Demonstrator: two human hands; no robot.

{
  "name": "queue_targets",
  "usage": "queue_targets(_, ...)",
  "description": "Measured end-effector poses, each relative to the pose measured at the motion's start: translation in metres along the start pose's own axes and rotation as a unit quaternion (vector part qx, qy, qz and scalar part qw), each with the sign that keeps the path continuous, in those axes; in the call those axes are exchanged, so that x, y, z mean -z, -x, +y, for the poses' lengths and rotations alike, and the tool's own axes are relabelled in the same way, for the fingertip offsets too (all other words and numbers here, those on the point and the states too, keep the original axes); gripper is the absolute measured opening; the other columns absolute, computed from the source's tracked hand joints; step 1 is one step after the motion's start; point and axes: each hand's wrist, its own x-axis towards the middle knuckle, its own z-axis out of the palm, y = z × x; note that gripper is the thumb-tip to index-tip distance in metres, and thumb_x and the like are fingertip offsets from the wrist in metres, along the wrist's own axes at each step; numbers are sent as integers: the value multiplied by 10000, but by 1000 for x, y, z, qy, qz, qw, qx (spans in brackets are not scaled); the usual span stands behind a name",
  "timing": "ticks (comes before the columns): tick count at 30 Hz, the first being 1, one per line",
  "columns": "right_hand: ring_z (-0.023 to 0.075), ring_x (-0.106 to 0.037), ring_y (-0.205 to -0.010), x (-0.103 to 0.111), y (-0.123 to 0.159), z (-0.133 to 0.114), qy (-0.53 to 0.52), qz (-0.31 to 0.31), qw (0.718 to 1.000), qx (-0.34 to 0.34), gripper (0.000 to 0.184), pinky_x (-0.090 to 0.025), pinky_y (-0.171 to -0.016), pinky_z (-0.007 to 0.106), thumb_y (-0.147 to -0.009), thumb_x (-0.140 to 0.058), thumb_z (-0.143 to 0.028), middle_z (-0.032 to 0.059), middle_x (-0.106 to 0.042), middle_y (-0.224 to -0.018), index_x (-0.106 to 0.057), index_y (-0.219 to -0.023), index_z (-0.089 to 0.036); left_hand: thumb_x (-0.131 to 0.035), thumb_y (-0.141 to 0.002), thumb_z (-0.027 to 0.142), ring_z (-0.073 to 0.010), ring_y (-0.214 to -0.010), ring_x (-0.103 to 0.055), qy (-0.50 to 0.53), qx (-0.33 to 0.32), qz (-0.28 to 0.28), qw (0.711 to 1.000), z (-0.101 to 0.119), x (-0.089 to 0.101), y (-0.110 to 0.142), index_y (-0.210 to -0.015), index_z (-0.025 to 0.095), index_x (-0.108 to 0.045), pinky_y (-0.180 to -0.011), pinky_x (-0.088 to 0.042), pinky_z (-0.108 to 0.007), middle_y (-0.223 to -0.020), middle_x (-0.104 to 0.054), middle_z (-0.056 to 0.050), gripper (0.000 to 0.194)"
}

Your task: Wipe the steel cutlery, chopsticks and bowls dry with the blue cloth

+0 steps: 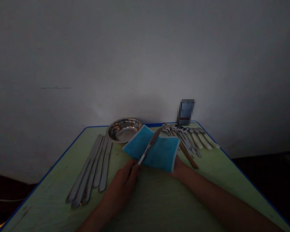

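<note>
My left hand (127, 176) is closed around the handle end of a metal table knife (152, 141), whose blade points up and away to the right. Beneath the knife a blue cloth (163, 154) with a pale edge is spread out and bent along its middle. My right hand (178, 168) holds the cloth from below and behind its right side; its fingers are hidden by the fabric. The knife lies across the cloth's centre.
Several table knives (103, 167) lie side by side at the left. A shiny steel bowl (124, 130) stands at the back. Wooden chopsticks (188, 155), metal spoons (183, 137) and pale-handled utensils (203, 140) lie at the right. A blurred upright device (186, 111) stands near the wall.
</note>
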Motion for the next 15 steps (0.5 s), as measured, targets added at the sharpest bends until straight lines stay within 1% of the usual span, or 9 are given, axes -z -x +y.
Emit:
queue_targets(2, 216, -643, -819, -2, 4, -4, -37, -5, 999, -12, 392, -487, -806, 404, -679, -538, -604, 36, -691, -765, -644, -813, -251, -311, -908, 398, -177, -639, -545, -15, -10, -3, 1000, 1, 0, -1, -827, 212, -506, -625, -413, -276, -679, -554, 16, 281)
queue_targets(5, 188, -628, -812, -6, 5, -4, -56, -8, 998, 9, 296, -476, -836, 364, -680, -619, -514, 8, -690, -792, -636, -791, -239, -319, -905, 371, -179, -640, -568, -40, -30, -11, 999, 3, 0, 0, -869, 211, -532, -630, -417, -276, -703, -600, 5, 269)
queue_targets(7, 174, -626, -811, -9, 3, -1, -72, -11, 997, 17, 264, -474, -848, 350, -693, -648, -450, 8, -696, -834, -635, -825, -222, -315, -907, 367, -184, -661, -592, -51, -37, -26, 998, 6, 0, 1, -940, 208, -544, -638, -417, -280, -736, -630, -7, 280)
queue_targets(10, 159, -634, -803, -13, -1, 4, -107, -7, 994, 12, 258, -483, -843, 337, -693, -693, -345, 5, -703, -869, -631, -899, -201, -313, -909, 366, -188, -638, -608, -64, -24, -51, 996, 9, 0, 2, -1009, 194, -544, -607, -411, -279, -735, -650, -21, 305)
queue_targets(13, 164, -642, -827, -14, -3, 6, -138, 9, 990, 6, 274, -494, -834, 335, -689, -708, -334, 8, -708, -859, -627, -908, -191, -311, -910, 364, -178, -617, -604, -67, -12, -55, 996, 9, 0, 1, -929, 191, -558, -581, -402, -265, -723, -652, -22, 302)
queue_targets(15, 171, -642, -860, -14, -5, 5, -151, 46, 987, 25, 262, -499, -833, 340, -691, -707, -347, 9, -710, -857, -624, -888, -195, -309, -911, 362, -168, -605, -594, -74, -14, -55, 996, 8, 1, 0, -857, 196, -554, -575, -395, -257, -709, -644, -14, 301)
